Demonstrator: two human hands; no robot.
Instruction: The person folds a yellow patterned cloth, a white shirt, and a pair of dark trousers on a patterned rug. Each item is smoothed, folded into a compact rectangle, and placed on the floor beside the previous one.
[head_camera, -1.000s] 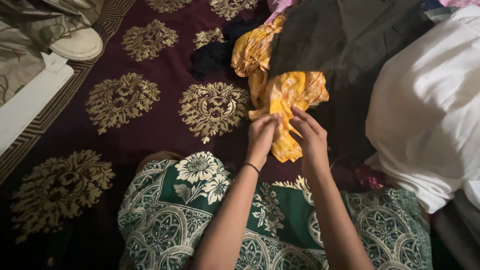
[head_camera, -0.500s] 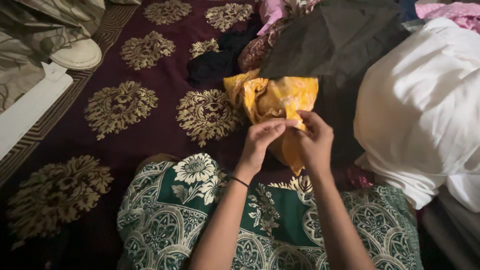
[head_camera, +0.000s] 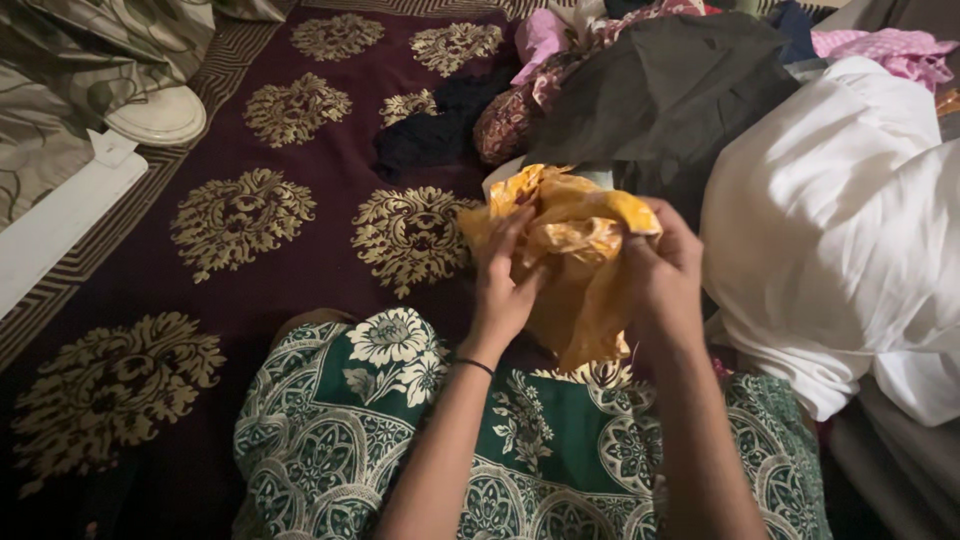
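Head view: one crumpled yellow cloth (head_camera: 575, 250) is bunched between the two hands, lifted above the person's lap. The left hand (head_camera: 503, 280) presses its fingers closed into the cloth's left side; the right hand (head_camera: 662, 270) clasps the right side, thumb on top. One white bundle (head_camera: 850, 230) lies just right of the right hand, one dark grey garment (head_camera: 670, 90) behind the cloth. One white slipper (head_camera: 158, 115) sits well apart, at the edge of the maroon patterned bedspread (head_camera: 300, 250).
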